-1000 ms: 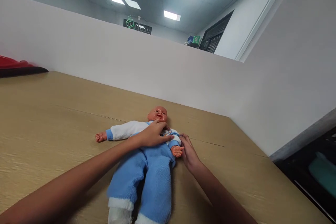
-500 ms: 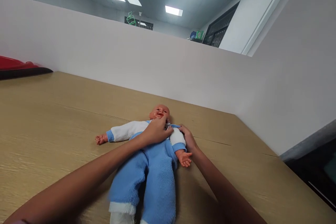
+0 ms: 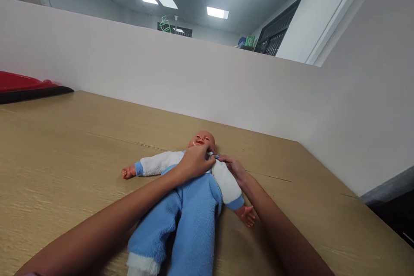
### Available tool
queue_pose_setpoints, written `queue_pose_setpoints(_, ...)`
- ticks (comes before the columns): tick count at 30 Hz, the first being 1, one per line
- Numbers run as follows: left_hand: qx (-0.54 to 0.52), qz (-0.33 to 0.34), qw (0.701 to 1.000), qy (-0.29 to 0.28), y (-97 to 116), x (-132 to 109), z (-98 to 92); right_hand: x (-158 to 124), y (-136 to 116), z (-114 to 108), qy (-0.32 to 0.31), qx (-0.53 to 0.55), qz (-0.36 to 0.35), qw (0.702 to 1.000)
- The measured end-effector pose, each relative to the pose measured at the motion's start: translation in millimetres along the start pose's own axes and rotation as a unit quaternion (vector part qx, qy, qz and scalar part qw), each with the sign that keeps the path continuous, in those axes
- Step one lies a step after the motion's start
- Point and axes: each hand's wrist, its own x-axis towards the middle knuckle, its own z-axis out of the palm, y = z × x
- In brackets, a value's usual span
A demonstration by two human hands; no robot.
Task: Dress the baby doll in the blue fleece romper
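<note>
On its back on the wooden table lies a baby doll (image 3: pixel 197 207) in a fleecy blue and white outfit, its head away from me and its arms spread. My left hand (image 3: pixel 196 161) rests over the doll's upper chest, thumb and finger closed on the outfit near the collar and hiding the chin and neckline. At the doll's shoulder on the right, the fingertips of my right hand (image 3: pixel 235 168) are closed on a blue edge (image 3: pixel 216 156) of the same outfit. The doll's sleeve (image 3: pixel 226 181) on that side slants down beside my right wrist.
A low white partition wall (image 3: pixel 181 73) rises behind the table (image 3: pixel 80 138). At the far left stands a red object (image 3: pixel 22 82) with a black rim. Something dark (image 3: pixel 391 215) lies beyond the table's right edge.
The doll's arm on the right has swung outward and straightened. My right hand has shifted slightly outward, its fingers still at the shoulder edge. My left hand stays at the collar.
</note>
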Motion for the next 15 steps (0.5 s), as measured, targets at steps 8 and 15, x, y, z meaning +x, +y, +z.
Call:
queue_pose_setpoints(8, 0.003, 0.013, 1.000, 0.006, -2, -1, -3.2, 7, 1, -4, -0.039, 0.065, 0.018, 0.997)
queue_pose_setpoints(15, 0.003, 0.028, 1.000, -0.003, 1, -5, -3.6, 12, 7, 0, -0.035, 0.051, 0.021, 0.998)
